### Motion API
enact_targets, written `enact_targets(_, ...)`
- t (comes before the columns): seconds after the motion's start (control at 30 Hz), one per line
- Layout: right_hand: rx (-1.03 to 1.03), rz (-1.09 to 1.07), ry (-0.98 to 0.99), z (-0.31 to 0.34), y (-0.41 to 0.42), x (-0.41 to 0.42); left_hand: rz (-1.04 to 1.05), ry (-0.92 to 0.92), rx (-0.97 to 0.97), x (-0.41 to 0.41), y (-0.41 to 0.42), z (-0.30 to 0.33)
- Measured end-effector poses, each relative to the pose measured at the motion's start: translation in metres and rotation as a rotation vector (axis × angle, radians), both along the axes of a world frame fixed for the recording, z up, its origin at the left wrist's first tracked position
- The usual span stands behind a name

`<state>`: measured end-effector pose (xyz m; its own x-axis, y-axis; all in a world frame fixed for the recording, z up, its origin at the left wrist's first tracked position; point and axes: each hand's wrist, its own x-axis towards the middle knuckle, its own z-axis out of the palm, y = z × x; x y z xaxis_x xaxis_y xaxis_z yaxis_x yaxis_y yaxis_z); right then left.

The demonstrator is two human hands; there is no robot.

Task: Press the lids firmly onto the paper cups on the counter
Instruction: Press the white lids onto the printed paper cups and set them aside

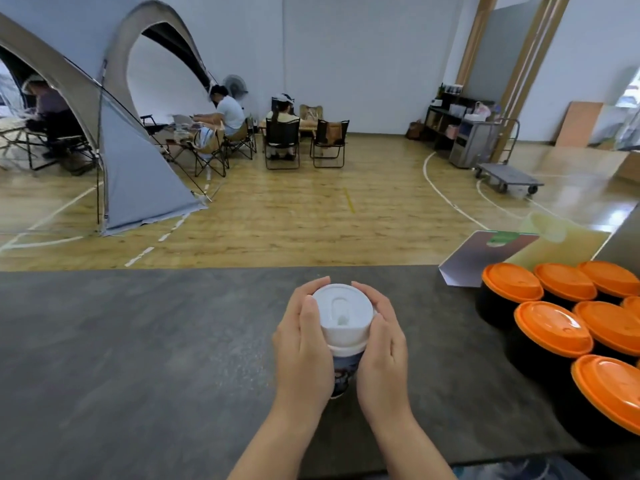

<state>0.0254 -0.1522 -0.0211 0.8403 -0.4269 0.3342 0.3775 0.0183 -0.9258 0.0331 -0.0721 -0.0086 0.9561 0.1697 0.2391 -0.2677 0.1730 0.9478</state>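
Note:
A paper cup (344, 367) with a dark printed wall stands on the grey counter (138, 341), near its middle. A white plastic lid (343, 315) with a sip tab sits on top of the cup. My left hand (303, 344) wraps the lid's left side, thumb on the rim. My right hand (381, 344) wraps the right side in the same way. Most of the cup's wall is hidden between my hands.
Several black cups with orange lids (550, 329) crowd the counter's right end. Behind them lie a grey card (481, 258) and a yellowish sheet (561, 237). Beyond the counter's far edge is a wooden floor with a tent, folding chairs and seated people.

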Motion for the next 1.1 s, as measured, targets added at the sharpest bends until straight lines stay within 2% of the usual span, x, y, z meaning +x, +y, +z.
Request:
enact_targets(0.23,-0.045,-0.037,-0.13,-0.007,0.01,0.008,0.03,-0.071,-0.113,0.01,-0.002,-0.013)
enact_targets(0.47,-0.029,-0.012,-0.162,-0.012,0.009,0.015,0.025,-0.144,-0.112,0.015,-0.003,-0.018)
enact_targets(0.63,-0.063,-0.008,-0.154,-0.012,0.007,0.015,0.038,-0.152,-0.029,0.017,0.001,-0.023)
enact_targets(0.77,-0.151,-0.008,-0.131,-0.007,0.004,0.006,0.204,-0.262,0.16,0.022,0.017,-0.019)
enact_targets(0.9,-0.158,-0.035,-0.128,-0.001,0.002,-0.004,0.271,-0.239,0.203,0.026,0.038,-0.009)
enact_targets(1.0,-0.152,-0.026,-0.097,0.002,-0.001,-0.008,0.253,-0.205,0.244,0.015,0.039,0.001)
enact_targets(1.1,-0.17,0.046,-0.048,0.002,0.001,-0.009,0.131,-0.128,0.22,-0.001,0.025,0.002)
